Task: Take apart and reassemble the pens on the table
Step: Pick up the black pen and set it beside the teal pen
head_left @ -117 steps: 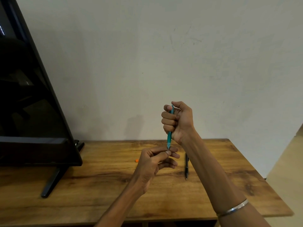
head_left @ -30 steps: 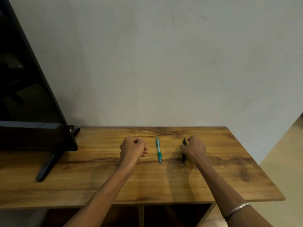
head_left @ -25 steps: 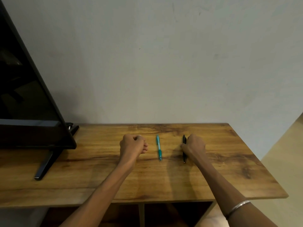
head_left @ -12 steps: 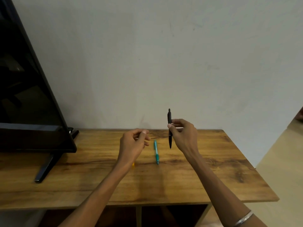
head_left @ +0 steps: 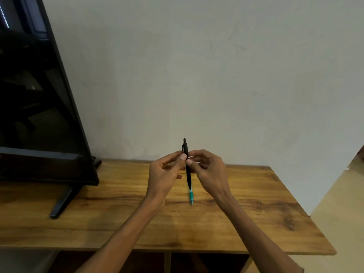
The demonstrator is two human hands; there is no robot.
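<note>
No readable brand, label or writing anywhere. Slim black plastic click pen [head_left: 186, 154] held upright above the middle of the brown wood-grain table [head_left: 256, 209], clip end up. Left hand [head_left: 164, 174] pinching its barrel from the left, right hand [head_left: 208, 170] pinching from the right, fingertips meeting at mid-barrel. Teal plastic pen [head_left: 191, 197] lying on the table just beneath, partly hidden. Black flat screen [head_left: 39, 115] far left.

Two pens: one black pen [head_left: 186, 152], one teal pen [head_left: 191, 197]; two hands: left hand [head_left: 164, 174], right hand [head_left: 209, 170]; one wooden table [head_left: 256, 213]; one dark screen [head_left: 35, 115] on stand, two stand feet visible; one bangle edge at right wrist, barely visible
</note>
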